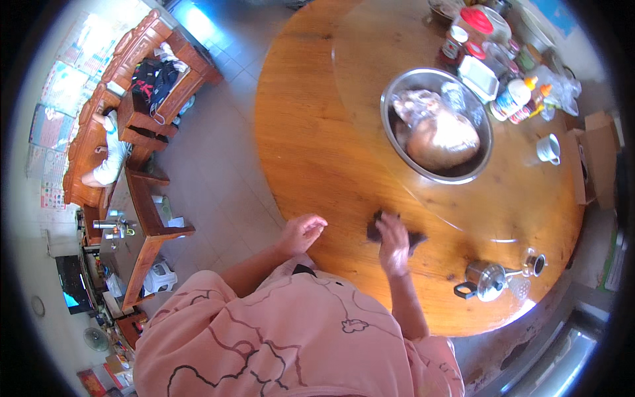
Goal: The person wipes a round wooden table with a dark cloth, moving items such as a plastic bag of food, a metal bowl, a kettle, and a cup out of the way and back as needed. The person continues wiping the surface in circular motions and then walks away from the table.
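Observation:
A dark cloth lies on the round wooden table, near its front edge. My right hand rests over the cloth, slightly blurred, with its fingers partly on the fabric; whether they grip it cannot be told. My left hand hangs at the table's edge, left of the cloth, fingers curled loosely and apart from the thumb, with nothing seen in it. Beyond the cloth, a large metal basin holds plastic-wrapped items on a clear round top.
A lidded pot, a small metal container and a white mug stand on the right. Bottles, jars and a white box crowd the far right. A person is on the wooden bench at left.

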`<state>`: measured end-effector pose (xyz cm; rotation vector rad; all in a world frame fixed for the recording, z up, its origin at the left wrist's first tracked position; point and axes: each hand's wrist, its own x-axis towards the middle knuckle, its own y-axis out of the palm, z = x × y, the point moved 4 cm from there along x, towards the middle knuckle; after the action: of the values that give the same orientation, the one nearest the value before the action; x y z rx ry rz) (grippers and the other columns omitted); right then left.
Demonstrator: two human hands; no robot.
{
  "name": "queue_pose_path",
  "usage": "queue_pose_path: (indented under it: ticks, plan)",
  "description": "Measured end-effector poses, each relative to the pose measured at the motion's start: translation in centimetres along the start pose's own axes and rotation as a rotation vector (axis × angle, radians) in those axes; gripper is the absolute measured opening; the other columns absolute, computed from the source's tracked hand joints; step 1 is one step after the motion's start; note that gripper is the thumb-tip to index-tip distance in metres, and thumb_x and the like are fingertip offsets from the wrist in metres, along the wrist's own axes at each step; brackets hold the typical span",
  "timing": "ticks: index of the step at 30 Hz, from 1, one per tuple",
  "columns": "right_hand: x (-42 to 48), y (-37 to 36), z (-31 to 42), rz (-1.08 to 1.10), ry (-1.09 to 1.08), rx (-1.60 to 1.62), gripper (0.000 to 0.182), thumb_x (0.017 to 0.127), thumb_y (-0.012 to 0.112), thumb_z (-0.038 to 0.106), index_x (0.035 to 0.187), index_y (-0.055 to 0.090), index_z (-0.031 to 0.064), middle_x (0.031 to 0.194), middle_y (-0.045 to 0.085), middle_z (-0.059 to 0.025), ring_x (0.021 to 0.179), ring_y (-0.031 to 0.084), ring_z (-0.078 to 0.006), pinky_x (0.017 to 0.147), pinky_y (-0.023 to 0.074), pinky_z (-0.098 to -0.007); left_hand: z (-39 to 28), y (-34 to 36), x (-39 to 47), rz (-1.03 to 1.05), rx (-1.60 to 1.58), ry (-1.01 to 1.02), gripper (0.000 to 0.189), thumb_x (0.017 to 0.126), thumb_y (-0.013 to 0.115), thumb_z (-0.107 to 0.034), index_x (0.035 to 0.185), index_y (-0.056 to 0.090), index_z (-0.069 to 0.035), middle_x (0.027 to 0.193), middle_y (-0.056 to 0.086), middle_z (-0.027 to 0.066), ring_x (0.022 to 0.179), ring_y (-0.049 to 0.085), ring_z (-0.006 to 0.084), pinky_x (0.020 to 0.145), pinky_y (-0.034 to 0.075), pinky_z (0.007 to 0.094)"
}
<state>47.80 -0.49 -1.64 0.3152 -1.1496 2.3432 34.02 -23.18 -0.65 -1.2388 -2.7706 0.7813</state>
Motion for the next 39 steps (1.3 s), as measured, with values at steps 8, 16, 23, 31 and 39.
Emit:
queue_pose_path:
  ticks: [8, 16, 23, 31, 39]
  plan:
    - [-5.9, 0.3, 8.5, 0.332, 0.023, -0.394, 0.044, 0.067, 0.069, 0.015, 0.110, 0.069, 0.0251, 0.132, 0.045, -0.0134, 0.123, 0.040, -0.0370, 0.101, 0.0361, -0.0534, 8.1, -8.2, -0.1, -0.055, -0.194, 0.019, 0.011, 0.092, 0.059, -0.006, 0.102, 0.062, -0.002, 0.093, 0.065, 0.0075, 0.087, 0.063, 0.0142, 0.077, 0.050, 0.0284]
    - [-2.1, 6.8, 6.0, 0.311, -0.006, -0.531, 0.054, 0.072, 0.063, 0.008, 0.125, 0.059, 0.0191, 0.133, 0.042, -0.0158, 0.125, 0.039, -0.0382, 0.104, 0.0346, -0.0534, 16.1, -23.8, -4.3, -0.219, -0.091, -0.176, 0.013, 0.089, 0.057, -0.006, 0.101, 0.063, -0.003, 0.092, 0.065, 0.0053, 0.086, 0.061, 0.0127, 0.079, 0.050, 0.0284]
    - [11.3, 13.4, 4.6, 0.203, 0.125, -0.535, 0.061, 0.075, 0.063, 0.003, 0.133, 0.051, 0.0169, 0.140, 0.035, -0.0194, 0.128, 0.035, -0.0413, 0.107, 0.0314, -0.0537, 24.1, -31.9, -4.9, -0.413, -0.182, -0.276, 0.014, 0.087, 0.058, -0.007, 0.099, 0.063, -0.001, 0.085, 0.066, 0.0066, 0.081, 0.062, 0.0138, 0.076, 0.050, 0.0283]
    - [18.5, 18.5, 6.7, 0.225, 0.232, -0.564, 0.053, 0.075, 0.065, 0.017, 0.128, 0.057, 0.0219, 0.124, 0.046, -0.0137, 0.117, 0.045, -0.0336, 0.095, 0.0379, -0.0506, 22.8, -34.8, 3.4, -0.265, -0.307, -0.324, 0.011, 0.088, 0.059, -0.004, 0.097, 0.064, 0.000, 0.085, 0.067, 0.0054, 0.079, 0.063, 0.0131, 0.076, 0.051, 0.0276]
    - [27.9, 22.1, 3.5, 0.192, 0.110, -0.485, 0.061, 0.076, 0.058, 0.006, 0.136, 0.046, 0.0114, 0.131, 0.044, -0.0181, 0.121, 0.043, -0.0394, 0.102, 0.0351, -0.0542, 26.4, -42.2, 10.8, -0.198, -0.237, -0.346, 0.010, 0.086, 0.061, -0.008, 0.094, 0.064, -0.003, 0.080, 0.065, 0.0034, 0.075, 0.059, 0.0105, 0.072, 0.050, 0.0265]
